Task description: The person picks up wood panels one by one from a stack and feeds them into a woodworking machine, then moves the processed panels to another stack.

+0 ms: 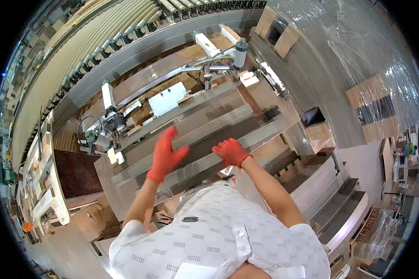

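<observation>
Nearest, the right hand (232, 152), in a red glove, lies curled over the near edge of a long metal profile (205, 162), gripping it. Just left of it on that profile, the left hand (165, 156) is spread open, fingers raised, holding nothing. Beyond the profile stands a clamping machine (214, 63), then a roller conveyor (102, 28).

Single head-worn fisheye view, looking steeply down and forward over the chest onto the metal table (265, 100), close, edges curving at the rim.
</observation>
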Action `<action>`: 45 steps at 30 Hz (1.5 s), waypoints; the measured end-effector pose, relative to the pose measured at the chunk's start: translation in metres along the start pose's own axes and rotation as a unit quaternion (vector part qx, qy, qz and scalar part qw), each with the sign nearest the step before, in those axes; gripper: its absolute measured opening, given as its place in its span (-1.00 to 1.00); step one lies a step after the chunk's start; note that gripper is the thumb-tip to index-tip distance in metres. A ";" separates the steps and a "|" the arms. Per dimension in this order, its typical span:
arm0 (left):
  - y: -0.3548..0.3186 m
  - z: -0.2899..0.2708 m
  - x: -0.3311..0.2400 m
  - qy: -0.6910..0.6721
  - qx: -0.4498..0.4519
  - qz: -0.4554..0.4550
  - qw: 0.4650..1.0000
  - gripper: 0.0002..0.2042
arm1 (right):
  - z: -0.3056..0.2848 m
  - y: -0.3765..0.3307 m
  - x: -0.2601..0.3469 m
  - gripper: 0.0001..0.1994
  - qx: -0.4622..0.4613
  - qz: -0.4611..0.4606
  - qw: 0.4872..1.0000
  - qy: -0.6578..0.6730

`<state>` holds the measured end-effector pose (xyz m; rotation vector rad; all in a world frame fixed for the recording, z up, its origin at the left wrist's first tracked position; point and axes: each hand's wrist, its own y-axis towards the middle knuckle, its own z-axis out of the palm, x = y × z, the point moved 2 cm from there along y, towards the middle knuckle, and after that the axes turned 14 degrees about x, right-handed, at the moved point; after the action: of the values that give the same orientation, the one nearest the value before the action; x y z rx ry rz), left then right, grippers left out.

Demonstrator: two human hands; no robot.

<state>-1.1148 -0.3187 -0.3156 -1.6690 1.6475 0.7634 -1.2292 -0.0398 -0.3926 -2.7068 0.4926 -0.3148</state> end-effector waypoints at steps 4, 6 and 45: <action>-0.098 0.029 0.006 0.290 0.089 -0.029 0.952 -0.06 | -0.001 0.006 -0.005 -0.41 -0.004 -0.016 1.000 0.002; -0.118 0.031 0.034 0.364 0.089 -0.074 0.924 -0.07 | -0.002 0.011 -0.006 -0.40 -0.009 -0.023 1.000 0.006; 0.145 0.000 0.183 0.341 0.018 -0.069 0.938 -0.50 | -0.014 -0.012 0.004 -0.32 -0.055 -0.018 0.996 0.066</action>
<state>-1.2533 -0.4287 -0.4681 -2.1399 1.9356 0.0654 -1.2263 -0.0351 -0.3745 -2.8162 0.5136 -0.4925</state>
